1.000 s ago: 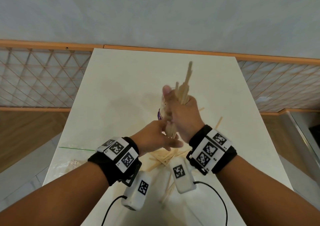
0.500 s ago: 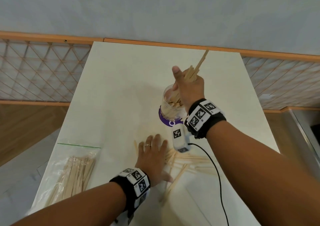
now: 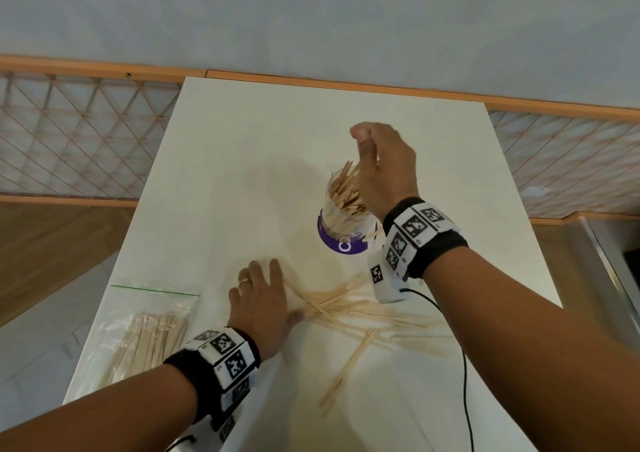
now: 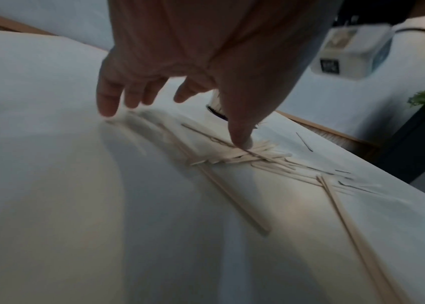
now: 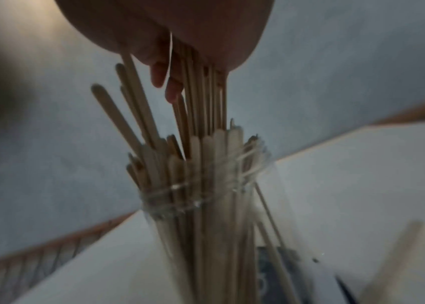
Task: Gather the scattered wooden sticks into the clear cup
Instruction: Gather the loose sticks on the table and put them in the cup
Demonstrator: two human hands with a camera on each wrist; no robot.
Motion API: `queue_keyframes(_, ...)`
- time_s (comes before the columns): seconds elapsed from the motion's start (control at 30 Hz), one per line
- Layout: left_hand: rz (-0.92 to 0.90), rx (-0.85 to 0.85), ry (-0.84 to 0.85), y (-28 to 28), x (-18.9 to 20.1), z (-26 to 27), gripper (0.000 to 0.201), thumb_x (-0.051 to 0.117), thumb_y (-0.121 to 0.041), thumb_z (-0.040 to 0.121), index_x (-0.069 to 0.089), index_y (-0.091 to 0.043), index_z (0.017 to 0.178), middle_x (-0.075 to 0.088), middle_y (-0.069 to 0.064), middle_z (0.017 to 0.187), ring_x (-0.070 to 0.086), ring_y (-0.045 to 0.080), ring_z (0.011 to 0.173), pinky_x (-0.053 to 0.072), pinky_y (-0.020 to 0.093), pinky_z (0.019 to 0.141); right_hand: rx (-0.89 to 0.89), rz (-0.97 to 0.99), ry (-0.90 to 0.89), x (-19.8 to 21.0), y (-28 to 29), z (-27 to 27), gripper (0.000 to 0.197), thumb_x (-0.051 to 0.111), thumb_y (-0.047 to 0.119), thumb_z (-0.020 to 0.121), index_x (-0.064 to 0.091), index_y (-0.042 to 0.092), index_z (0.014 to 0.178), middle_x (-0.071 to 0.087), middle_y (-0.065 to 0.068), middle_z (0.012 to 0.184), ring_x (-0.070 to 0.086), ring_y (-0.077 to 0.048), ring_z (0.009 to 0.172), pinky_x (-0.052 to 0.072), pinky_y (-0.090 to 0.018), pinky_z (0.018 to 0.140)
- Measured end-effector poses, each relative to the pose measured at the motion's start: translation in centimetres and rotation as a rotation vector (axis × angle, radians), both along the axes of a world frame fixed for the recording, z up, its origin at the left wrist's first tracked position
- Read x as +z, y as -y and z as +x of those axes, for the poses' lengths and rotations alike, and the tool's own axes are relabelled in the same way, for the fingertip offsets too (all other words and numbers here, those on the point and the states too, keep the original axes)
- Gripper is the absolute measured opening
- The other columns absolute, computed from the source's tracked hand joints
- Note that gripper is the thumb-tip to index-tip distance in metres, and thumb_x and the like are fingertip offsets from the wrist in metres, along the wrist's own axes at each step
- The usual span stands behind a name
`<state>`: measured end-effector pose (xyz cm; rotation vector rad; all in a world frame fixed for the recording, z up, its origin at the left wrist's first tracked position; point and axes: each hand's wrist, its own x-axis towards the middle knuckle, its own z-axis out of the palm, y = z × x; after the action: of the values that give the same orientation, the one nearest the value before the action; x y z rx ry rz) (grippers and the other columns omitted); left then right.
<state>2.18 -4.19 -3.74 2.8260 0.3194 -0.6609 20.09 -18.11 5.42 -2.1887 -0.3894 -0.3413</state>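
The clear cup (image 3: 341, 221) with a purple base stands mid-table, packed with upright wooden sticks (image 3: 341, 188). My right hand (image 3: 381, 167) hovers just above its rim, thumb raised. In the right wrist view, curled fingers (image 5: 164, 78) hold a bunch of sticks (image 5: 206, 92) whose lower ends are in the cup (image 5: 193, 197). My left hand (image 3: 263, 299) lies flat and spread on the table beside the scattered sticks (image 3: 349, 308). In the left wrist view its thumb (image 4: 240, 139) presses on the pile (image 4: 245, 156).
The white table (image 3: 242, 140) is narrow, with its edges close on both sides. A clear zip bag (image 3: 149, 341) of more sticks lies at the near left corner. A black cable (image 3: 464, 365) hangs from my right wrist over the near right of the table.
My right hand carried its bundle from near me out over the cup, and the sticks have dropped lower into it. My left hand let go, went down flat on the table and slid toward the pile.
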Motion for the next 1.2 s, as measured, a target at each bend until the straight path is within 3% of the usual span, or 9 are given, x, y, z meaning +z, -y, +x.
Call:
queue_keyframes(0.13, -0.242, -0.010, -0.107, 0.5, -0.4, -0.9, 0.124, 0.012, -0.090, 0.062, -0.012, -0.005, 0.150, -0.008, 0.031, 0.156, -0.011, 0.045, 0.146, 0.006, 0.050, 0.119, 0.200, -0.402, -0.126, -1.8, -1.0, -0.5, 0.071, 0.010, 0.054, 0.100, 0.061, 0.007, 0.112, 0.064, -0.013, 0.120, 0.054, -0.031, 0.115, 0.041, -0.042, 0.100)
queue_keyframes(0.3, -0.427, -0.186, -0.068, 2.2, -0.2, -0.7, 0.123, 0.064, -0.067, 0.072, -0.016, -0.016, 0.151, -0.018, 0.013, 0.160, -0.017, 0.028, 0.148, 0.005, 0.041, 0.121, 0.187, -0.873, -0.105, -2.8, -1.7, -0.1, 0.052, 0.019, 0.042, 0.103, 0.045, 0.016, 0.140, 0.034, -0.010, 0.157, 0.019, -0.031, 0.148, 0.010, -0.056, 0.119)
queue_keyframes(0.47, -0.249, -0.441, -0.049, 4.4, -0.9, -1.7, 0.136, 0.072, -0.068, 0.062, -0.023, -0.021, 0.148, -0.035, 0.018, 0.153, -0.032, 0.038, 0.141, -0.005, 0.051, 0.121, 0.031, -0.583, 0.070, -0.1, -0.2, -1.3, 0.049, 0.033, 0.044, 0.100, 0.042, 0.025, 0.144, 0.038, -0.004, 0.154, 0.029, -0.026, 0.143, 0.018, -0.048, 0.112)
queue_keyframes(0.6, -0.230, -0.430, -0.005, 4.1, -1.6, -1.5, 0.124, 0.074, -0.055, 0.070, -0.013, -0.018, 0.151, -0.025, 0.015, 0.158, -0.023, 0.034, 0.146, 0.000, 0.044, 0.123, -0.200, -0.299, 0.126, -1.2, 6.9, -2.3, 0.043, 0.048, 0.031, 0.094, 0.054, 0.013, 0.134, 0.055, -0.008, 0.136, 0.047, -0.028, 0.126, 0.030, -0.036, 0.096)
queue_keyframes(0.8, -0.052, -0.197, 0.047, 1.4, -0.2, -2.1, 0.109, 0.067, -0.059, 0.070, 0.016, -0.003, 0.147, 0.025, 0.020, 0.144, 0.032, 0.040, 0.130, 0.036, 0.044, 0.107, -0.120, -0.811, -0.665, -8.8, 16.9, -5.5, 0.061, 0.039, 0.038, 0.102, 0.021, 0.008, 0.151, 0.017, -0.014, 0.162, 0.022, -0.031, 0.147, 0.028, -0.048, 0.114)
queue_keyframes(0.9, -0.077, -0.176, 0.088, 1.5, -0.3, -2.1, 0.072, 0.071, -0.051, 0.072, 0.047, -0.007, 0.123, 0.042, 0.012, 0.120, 0.044, 0.033, 0.108, 0.044, 0.040, 0.094, -0.020, -0.853, -0.693, -10.3, 16.8, -8.0, 0.060, 0.032, 0.037, 0.104, 0.019, 0.003, 0.151, 0.006, -0.016, 0.164, 0.009, -0.031, 0.150, 0.024, -0.047, 0.117)
queue_keyframes(1.03, -0.196, -0.191, 0.159, 2.7, -0.9, -1.8, 0.046, 0.061, -0.039, 0.082, 0.058, -0.013, 0.119, 0.048, 0.011, 0.119, 0.047, 0.035, 0.104, 0.046, 0.047, 0.093, 0.114, -0.885, -0.618, -10.7, 14.6, -11.5, 0.063, 0.027, 0.042, 0.103, 0.015, 0.005, 0.153, 0.001, -0.015, 0.165, 0.003, -0.032, 0.152, 0.016, -0.046, 0.120)
queue_keyframes(1.1, -0.153, -0.245, 0.114, 3.6, -0.8, -2.0, 0.065, 0.046, -0.065, 0.075, 0.055, -0.020, 0.121, 0.048, 0.006, 0.123, 0.045, 0.033, 0.108, 0.045, 0.046, 0.092, 0.201, -0.878, -0.598, -10.5, 13.5, -13.2, 0.065, 0.027, 0.047, 0.102, 0.016, 0.009, 0.154, 0.000, -0.011, 0.165, 0.002, -0.030, 0.152, 0.015, -0.046, 0.121)
queue_keyframes(1.2, -0.128, -0.248, 0.067, 4.5, -0.6, -2.9, 0.107, 0.061, -0.080, 0.049, 0.037, -0.018, 0.133, 0.038, 0.004, 0.129, 0.040, 0.030, 0.116, 0.039, 0.041, 0.098, 0.248, -0.871, -0.554, -9.6, 13.6, -14.8, 0.077, 0.039, 0.059, 0.093, 0.025, 0.012, 0.152, 0.011, -0.006, 0.165, 0.012, -0.026, 0.151, 0.022, -0.045, 0.118)
